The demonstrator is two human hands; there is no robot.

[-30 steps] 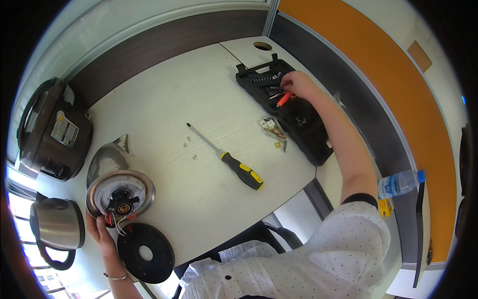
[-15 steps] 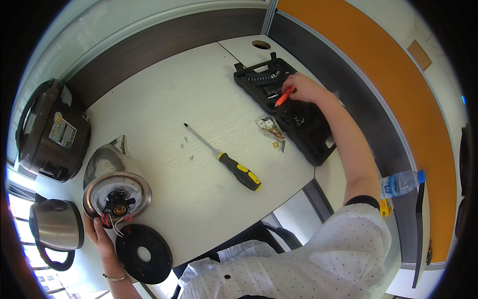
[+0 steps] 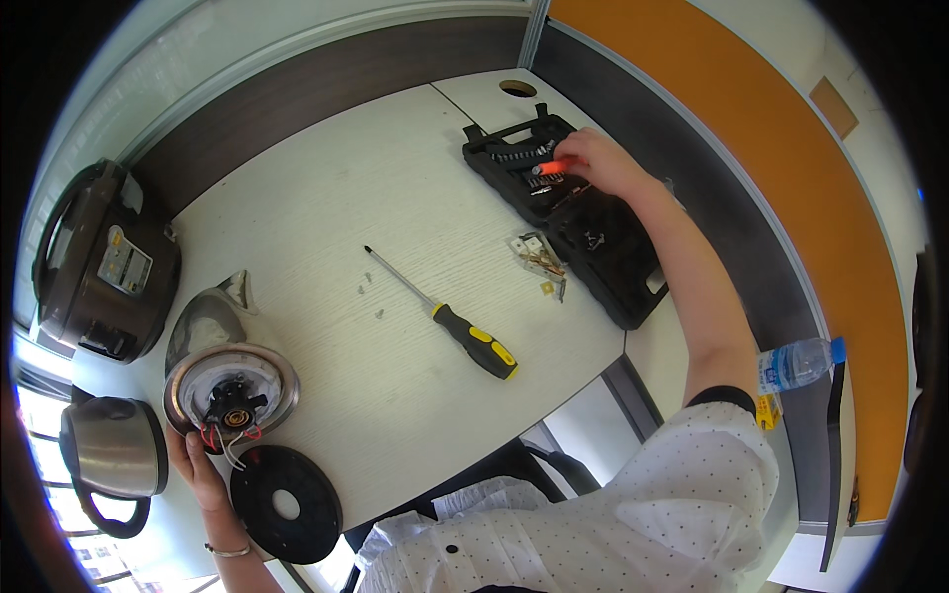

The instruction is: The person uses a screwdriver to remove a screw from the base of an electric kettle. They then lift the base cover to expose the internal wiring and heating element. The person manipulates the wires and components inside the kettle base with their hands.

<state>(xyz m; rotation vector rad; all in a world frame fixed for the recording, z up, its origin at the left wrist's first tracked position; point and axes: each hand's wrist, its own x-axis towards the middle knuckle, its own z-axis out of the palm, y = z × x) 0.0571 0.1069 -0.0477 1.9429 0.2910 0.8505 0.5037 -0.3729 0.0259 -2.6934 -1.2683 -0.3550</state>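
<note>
My right hand [image 3: 595, 161] grips a short red-handled tool [image 3: 549, 168] over the open black tool case [image 3: 613, 282]. My left hand [image 3: 198, 469] holds the lower left side of an upturned steel kettle [image 3: 217, 316], its fingertips partly hidden. The kettle's exposed underside shows a black central fitting [image 3: 235, 400] with red and white wires. Beside it lies a black disc [image 3: 259, 494] with a central hole. A yellow-and-black screwdriver [image 3: 476, 341] lies mid-table near tiny loose pieces. A clear packet of small metal parts [image 3: 534, 252] sits beside the case.
A dark rice cooker [image 3: 99, 267] stands at the back left, with a second steel kettle [image 3: 109, 450] below it. A water bottle [image 3: 796, 364] and a yellow object [image 3: 768, 412] are beyond my right elbow. Partitions border the white table [image 3: 326, 178].
My right hand has lifted the red tool from its place in the case and turned it from slanting to nearly level. My left hand stays at the kettle.
</note>
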